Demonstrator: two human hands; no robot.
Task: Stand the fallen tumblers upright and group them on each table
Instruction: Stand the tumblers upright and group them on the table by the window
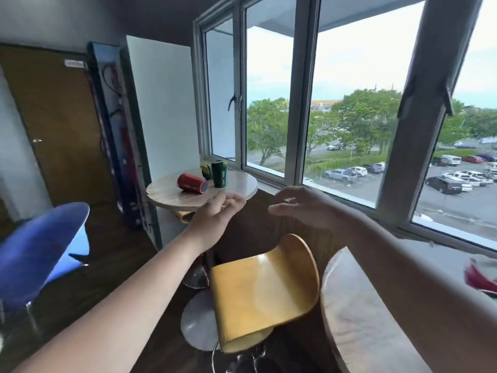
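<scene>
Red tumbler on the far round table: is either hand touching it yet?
Apart. The head view shows the red tumbler lying on its side, with bare tabletop between it and the left hand; the right hand hangs farther right, both empty.

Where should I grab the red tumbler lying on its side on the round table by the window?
Grip the red tumbler around the middle of its barrel, coming down from above with the left hand. It lies on its side, grey end toward you, so its curved flank is exposed; the upright green tumbler stands close on its right.
</scene>
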